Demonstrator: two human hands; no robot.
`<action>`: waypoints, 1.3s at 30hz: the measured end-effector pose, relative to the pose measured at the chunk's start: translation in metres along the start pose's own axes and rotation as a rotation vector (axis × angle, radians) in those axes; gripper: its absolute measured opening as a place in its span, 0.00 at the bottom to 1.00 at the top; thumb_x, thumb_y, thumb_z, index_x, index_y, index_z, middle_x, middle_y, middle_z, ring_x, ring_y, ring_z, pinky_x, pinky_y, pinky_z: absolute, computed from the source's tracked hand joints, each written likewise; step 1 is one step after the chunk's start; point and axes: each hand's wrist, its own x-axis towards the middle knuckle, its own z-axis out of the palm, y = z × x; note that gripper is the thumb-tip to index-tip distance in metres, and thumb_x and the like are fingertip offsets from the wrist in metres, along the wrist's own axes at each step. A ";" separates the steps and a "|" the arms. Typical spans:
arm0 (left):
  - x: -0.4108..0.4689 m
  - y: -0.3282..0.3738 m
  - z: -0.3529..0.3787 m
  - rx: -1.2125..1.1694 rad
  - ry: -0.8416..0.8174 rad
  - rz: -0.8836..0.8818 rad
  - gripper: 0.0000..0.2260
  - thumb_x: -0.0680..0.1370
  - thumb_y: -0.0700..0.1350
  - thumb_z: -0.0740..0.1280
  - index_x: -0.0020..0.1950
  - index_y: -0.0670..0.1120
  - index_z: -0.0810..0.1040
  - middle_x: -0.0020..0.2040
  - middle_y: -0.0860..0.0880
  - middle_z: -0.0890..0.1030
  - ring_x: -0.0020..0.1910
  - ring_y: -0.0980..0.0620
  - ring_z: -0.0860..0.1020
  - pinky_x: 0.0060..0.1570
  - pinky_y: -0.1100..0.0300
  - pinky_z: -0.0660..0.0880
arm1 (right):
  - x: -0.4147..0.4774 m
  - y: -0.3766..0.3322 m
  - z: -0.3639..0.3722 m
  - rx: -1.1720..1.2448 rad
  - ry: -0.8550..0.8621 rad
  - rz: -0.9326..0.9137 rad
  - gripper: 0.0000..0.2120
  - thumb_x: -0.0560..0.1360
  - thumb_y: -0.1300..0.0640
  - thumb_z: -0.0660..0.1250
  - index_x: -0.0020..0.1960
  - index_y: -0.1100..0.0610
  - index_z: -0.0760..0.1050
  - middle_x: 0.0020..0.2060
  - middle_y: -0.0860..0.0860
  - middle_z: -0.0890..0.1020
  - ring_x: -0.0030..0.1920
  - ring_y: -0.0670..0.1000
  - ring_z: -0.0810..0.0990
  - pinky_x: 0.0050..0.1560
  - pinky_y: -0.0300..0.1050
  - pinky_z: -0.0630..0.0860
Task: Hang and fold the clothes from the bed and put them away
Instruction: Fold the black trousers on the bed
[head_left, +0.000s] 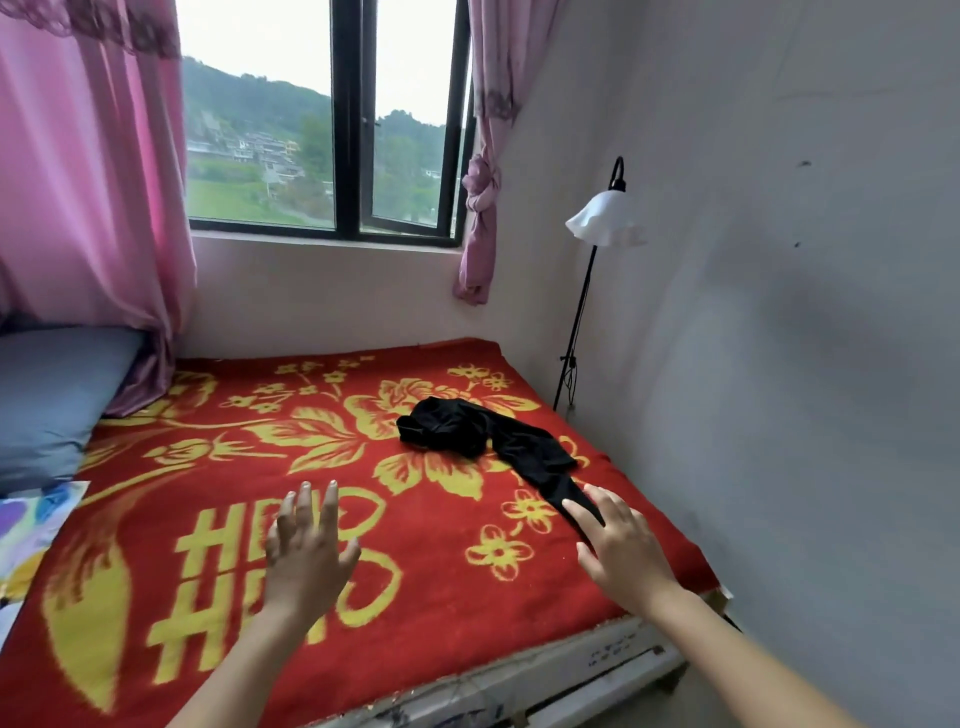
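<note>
Head view: hands (307, 545) (621, 548) by black garment (467, 428)

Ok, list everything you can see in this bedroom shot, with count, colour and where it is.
black garment: one, black, crumpled on the blanket's right half
blanket: one, red with yellow flowers, covering the bed
pillow: one, blue-grey, at the bed's left end
left curtain: one, pink, hanging left of the window
right curtain: one, pink, knotted, right of the window
window: one, black frame, above the bed
floor lamp: one, black stand, white shade, right corner
patterned item: one, multicoloured, left edge; cannot tell what
left hand: one, fingers spread, above the blanket
right hand: one, fingers straight, over the garment's near end
</note>
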 end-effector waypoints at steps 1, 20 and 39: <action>0.011 -0.002 0.005 0.005 -0.012 0.006 0.33 0.79 0.58 0.57 0.77 0.49 0.43 0.77 0.43 0.48 0.76 0.43 0.46 0.72 0.49 0.52 | 0.008 0.001 0.007 -0.013 -0.015 0.006 0.29 0.49 0.56 0.84 0.50 0.55 0.83 0.48 0.57 0.83 0.48 0.56 0.84 0.40 0.48 0.82; 0.171 -0.002 0.104 0.152 -0.198 -0.067 0.34 0.79 0.60 0.57 0.78 0.51 0.44 0.77 0.43 0.50 0.76 0.43 0.47 0.73 0.48 0.52 | 0.167 0.084 0.182 0.091 -0.403 0.116 0.26 0.80 0.50 0.55 0.76 0.49 0.54 0.74 0.53 0.56 0.75 0.50 0.52 0.71 0.46 0.57; 0.321 0.048 0.262 0.248 -0.567 -0.308 0.31 0.80 0.58 0.55 0.78 0.50 0.44 0.78 0.45 0.48 0.76 0.46 0.48 0.72 0.51 0.55 | 0.330 0.113 0.436 0.314 -0.846 0.018 0.27 0.80 0.51 0.56 0.76 0.50 0.52 0.75 0.54 0.55 0.75 0.52 0.52 0.71 0.50 0.57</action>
